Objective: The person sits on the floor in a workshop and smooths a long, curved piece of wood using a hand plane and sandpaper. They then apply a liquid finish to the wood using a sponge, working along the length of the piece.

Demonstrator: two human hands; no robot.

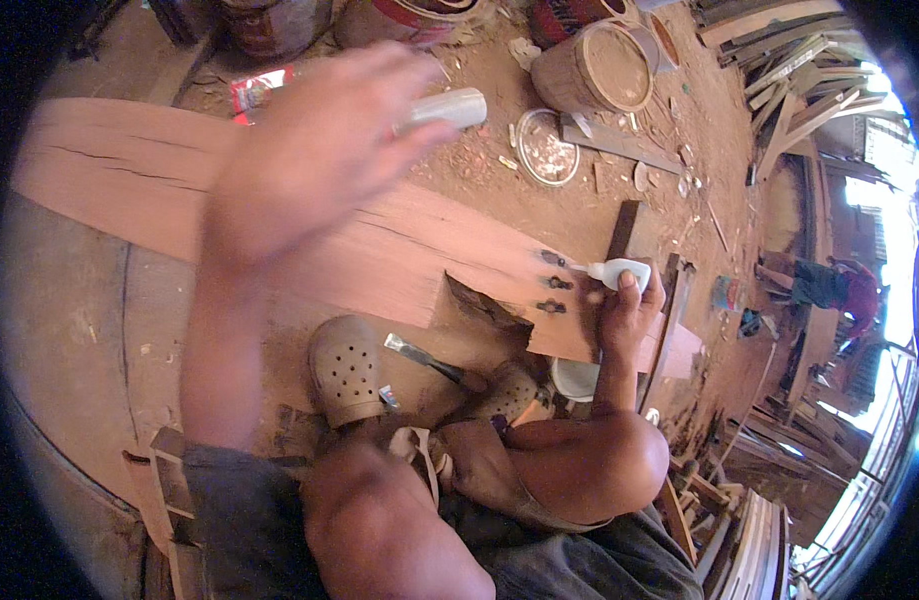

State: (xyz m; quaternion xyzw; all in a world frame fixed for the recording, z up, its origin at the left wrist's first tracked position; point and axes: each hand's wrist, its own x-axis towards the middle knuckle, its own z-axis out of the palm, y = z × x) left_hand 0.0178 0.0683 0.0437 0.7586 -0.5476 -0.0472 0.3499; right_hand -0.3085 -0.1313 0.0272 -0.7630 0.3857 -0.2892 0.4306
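My right hand grips a small white squeeze bottle near the right end of a long reddish wooden board. The bottle's thin nozzle points left at the uppermost of three dark patches on the board. Raised over the board's left part, my left hand is smeared by motion, its fingers stretched and the thumb apart. Just past its thumb shows a pale cylinder; it appears to lie behind the hand rather than in it. The board has long dark cracks and a jagged notch along its near edge.
A brush with a dark handle lies by my clog. Beyond the board are buckets, a round lid with shavings and wood scraps on the dirt. Timber is stacked at right; another person is farther off.
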